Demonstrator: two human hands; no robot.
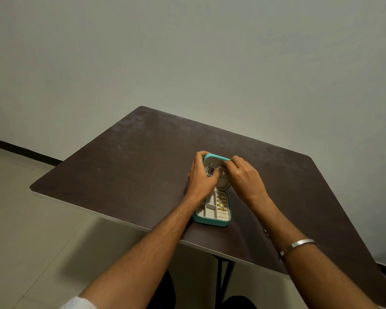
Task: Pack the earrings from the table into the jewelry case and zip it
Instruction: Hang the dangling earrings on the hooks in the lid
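earrings (221, 202) — four small gold ones — sit in a row in the right side of the jewelry case (212, 216), which lies open on the dark table (129, 166). the case is teal outside and pale inside. its bottom half lies flat and close to the near edge of the table, with only a thin strip of bare top in front of it. its lid (216, 157) stands up at the far end.

both hands are up at the lid. the left hand (202, 175) curls over the lid's left corner, fingers bent around the rim. the right hand (243, 175) has its fingertips pinched at the lid's top right edge. between the hands, inside the lid, something small, dark and shiny (211, 170) shows — i cannot tell what it is, or which hand has hold of it, if any. the hands hide most of the lid and the middle of the case, so the hinge and zip cannot be seen.

the table has lots of bare room to the left, the right and behind the case. its far left corner is rounded. the wall (187, 52) is right behind the far edge. a silver bangle (298, 245) is on the right forearm. the table's legs are mostly hidden below.
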